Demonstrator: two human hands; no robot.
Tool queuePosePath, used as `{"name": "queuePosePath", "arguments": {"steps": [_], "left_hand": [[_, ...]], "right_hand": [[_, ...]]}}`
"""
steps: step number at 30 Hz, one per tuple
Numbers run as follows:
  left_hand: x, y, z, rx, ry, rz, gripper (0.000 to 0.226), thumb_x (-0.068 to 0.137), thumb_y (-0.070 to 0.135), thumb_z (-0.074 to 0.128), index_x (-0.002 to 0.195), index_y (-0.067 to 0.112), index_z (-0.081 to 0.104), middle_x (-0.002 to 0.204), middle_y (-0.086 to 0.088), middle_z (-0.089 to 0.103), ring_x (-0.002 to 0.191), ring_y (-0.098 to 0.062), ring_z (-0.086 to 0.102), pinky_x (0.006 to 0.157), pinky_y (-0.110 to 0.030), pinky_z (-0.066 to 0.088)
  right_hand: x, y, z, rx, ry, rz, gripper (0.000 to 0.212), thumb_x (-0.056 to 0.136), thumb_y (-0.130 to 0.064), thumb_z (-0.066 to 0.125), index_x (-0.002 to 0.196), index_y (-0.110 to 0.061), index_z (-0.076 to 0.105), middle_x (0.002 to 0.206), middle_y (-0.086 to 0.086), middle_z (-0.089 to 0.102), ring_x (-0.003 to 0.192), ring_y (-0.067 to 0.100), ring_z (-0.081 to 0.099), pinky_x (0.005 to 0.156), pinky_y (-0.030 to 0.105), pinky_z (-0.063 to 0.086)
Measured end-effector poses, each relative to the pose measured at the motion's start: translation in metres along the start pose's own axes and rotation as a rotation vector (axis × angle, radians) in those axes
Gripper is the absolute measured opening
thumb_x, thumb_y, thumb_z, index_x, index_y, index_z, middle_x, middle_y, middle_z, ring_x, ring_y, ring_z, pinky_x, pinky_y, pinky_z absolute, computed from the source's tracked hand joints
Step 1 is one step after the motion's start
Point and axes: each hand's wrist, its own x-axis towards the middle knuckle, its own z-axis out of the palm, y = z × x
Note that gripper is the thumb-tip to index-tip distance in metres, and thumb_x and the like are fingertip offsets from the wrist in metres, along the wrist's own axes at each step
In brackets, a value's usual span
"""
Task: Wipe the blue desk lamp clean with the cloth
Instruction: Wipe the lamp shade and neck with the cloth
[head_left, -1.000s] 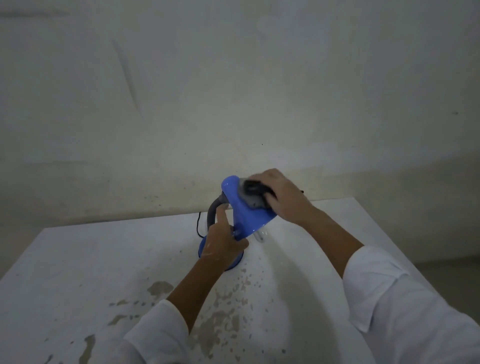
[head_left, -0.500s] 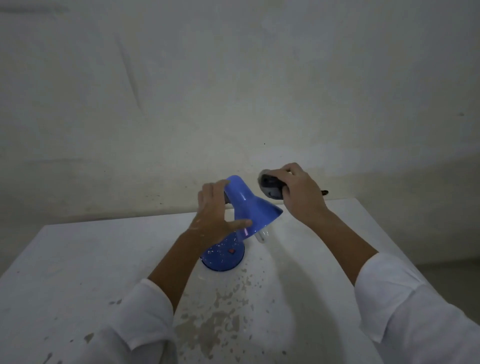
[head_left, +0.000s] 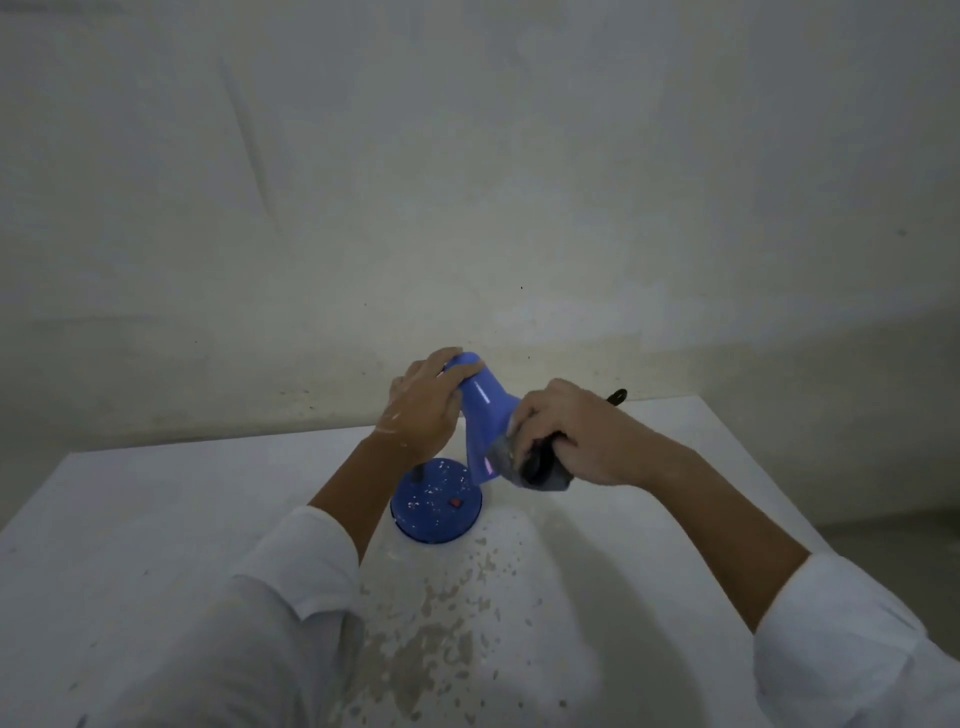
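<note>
The blue desk lamp (head_left: 485, 410) stands on a white table (head_left: 130, 519), its round base (head_left: 436, 512) speckled with white flecks and bearing a small red switch. My left hand (head_left: 423, 408) grips the narrow top of the shade. My right hand (head_left: 569, 434) is shut on a dark grey cloth (head_left: 530, 467) and presses it against the lower right rim of the shade. The lamp's neck is mostly hidden behind my left hand.
The table's surface has worn, chipped patches (head_left: 426, 639) in front of the lamp. A dark cord or plug end (head_left: 618, 396) lies behind my right hand near the wall. The table's right edge drops off to the floor (head_left: 893, 545).
My left hand climbed from the lamp's base to the top of the shade. My right hand lifted the cloth off the shade, then brought it down against the shade's lower rim.
</note>
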Motion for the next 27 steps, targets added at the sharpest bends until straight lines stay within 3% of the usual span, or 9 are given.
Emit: {"name": "queuePosePath", "arguments": {"steps": [4, 9, 12, 16, 20, 22, 24, 25, 27], "left_hand": [[-0.001, 0.001, 0.001, -0.009, 0.003, -0.016, 0.041, 0.097, 0.015, 0.038, 0.136, 0.023, 0.045, 0.15, -0.002, 0.034, 0.131, -0.027, 0.038, 0.108, -0.042, 0.029], [0.0, -0.001, -0.001, -0.02, 0.0, -0.035, 0.043, 0.097, 0.015, 0.036, 0.139, 0.023, 0.043, 0.152, -0.001, 0.031, 0.131, -0.027, 0.038, 0.106, -0.041, 0.03], [0.0, -0.002, 0.0, -0.028, -0.012, -0.025, 0.043, 0.097, 0.013, 0.036, 0.137, 0.026, 0.044, 0.152, 0.0, 0.032, 0.131, -0.027, 0.039, 0.107, -0.043, 0.029], [0.0, 0.0, 0.003, -0.103, 0.01, -0.026, 0.041, 0.097, 0.012, 0.036, 0.135, 0.022, 0.048, 0.15, -0.003, 0.034, 0.129, -0.029, 0.041, 0.11, -0.044, 0.031], [0.0, 0.0, 0.005, -0.175, 0.028, -0.047, 0.039, 0.097, 0.013, 0.038, 0.134, 0.02, 0.047, 0.148, -0.004, 0.036, 0.128, -0.027, 0.042, 0.111, -0.041, 0.032], [-0.002, 0.001, 0.006, -0.212, 0.033, -0.05, 0.039, 0.097, 0.014, 0.039, 0.135, 0.019, 0.048, 0.148, -0.006, 0.036, 0.127, -0.028, 0.043, 0.111, -0.043, 0.033], [-0.002, 0.003, 0.007, -0.251, 0.058, -0.049, 0.038, 0.097, 0.014, 0.041, 0.134, 0.017, 0.049, 0.146, -0.007, 0.037, 0.127, -0.028, 0.043, 0.11, -0.043, 0.034], [-0.002, 0.004, 0.008, -0.258, 0.067, -0.043, 0.038, 0.097, 0.015, 0.042, 0.134, 0.016, 0.05, 0.145, -0.008, 0.038, 0.127, -0.027, 0.043, 0.109, -0.043, 0.035], [-0.003, 0.006, 0.012, -0.276, 0.088, -0.039, 0.037, 0.096, 0.018, 0.046, 0.132, 0.018, 0.052, 0.144, -0.006, 0.04, 0.125, -0.025, 0.045, 0.106, -0.041, 0.039]], "right_hand": [[0.01, 0.003, -0.003, -0.03, 0.283, 0.114, 0.054, 0.072, 0.01, 0.041, 0.109, -0.017, 0.069, 0.117, 0.01, 0.063, 0.094, 0.031, 0.052, 0.088, 0.044, 0.047], [0.01, -0.01, 0.026, -0.191, 0.13, 0.118, 0.051, 0.087, -0.01, 0.047, 0.134, -0.027, 0.049, 0.146, 0.005, 0.041, 0.116, 0.029, 0.041, 0.099, 0.043, 0.038], [-0.006, -0.012, 0.029, -0.229, 0.068, 0.06, 0.048, 0.08, -0.009, 0.05, 0.125, -0.024, 0.057, 0.144, 0.002, 0.043, 0.116, 0.029, 0.041, 0.097, 0.042, 0.037], [-0.015, -0.007, 0.011, -0.104, 0.024, 0.086, 0.036, 0.066, 0.001, 0.057, 0.089, -0.023, 0.07, 0.118, -0.001, 0.06, 0.101, 0.025, 0.048, 0.086, 0.04, 0.044], [-0.002, 0.011, -0.003, 0.024, 0.335, 0.238, 0.04, 0.065, 0.01, 0.051, 0.091, -0.013, 0.072, 0.107, 0.007, 0.064, 0.095, 0.03, 0.054, 0.089, 0.043, 0.046], [0.007, 0.016, 0.002, 0.143, 0.402, 0.25, 0.046, 0.07, 0.015, 0.046, 0.103, -0.008, 0.069, 0.113, 0.013, 0.062, 0.099, 0.028, 0.056, 0.093, 0.029, 0.045], [0.013, 0.019, 0.014, 0.242, 0.301, 0.247, 0.05, 0.078, 0.014, 0.041, 0.117, -0.008, 0.063, 0.12, 0.014, 0.059, 0.097, 0.016, 0.053, 0.083, 0.003, 0.038], [0.013, 0.023, 0.022, 0.263, 0.261, 0.265, 0.049, 0.082, 0.01, 0.04, 0.123, -0.01, 0.058, 0.124, 0.012, 0.057, 0.096, 0.012, 0.05, 0.078, -0.001, 0.035], [0.012, 0.037, 0.033, 0.295, 0.247, 0.359, 0.046, 0.089, 0.001, 0.038, 0.129, -0.016, 0.053, 0.127, 0.009, 0.055, 0.099, 0.014, 0.052, 0.081, 0.009, 0.038]]}}
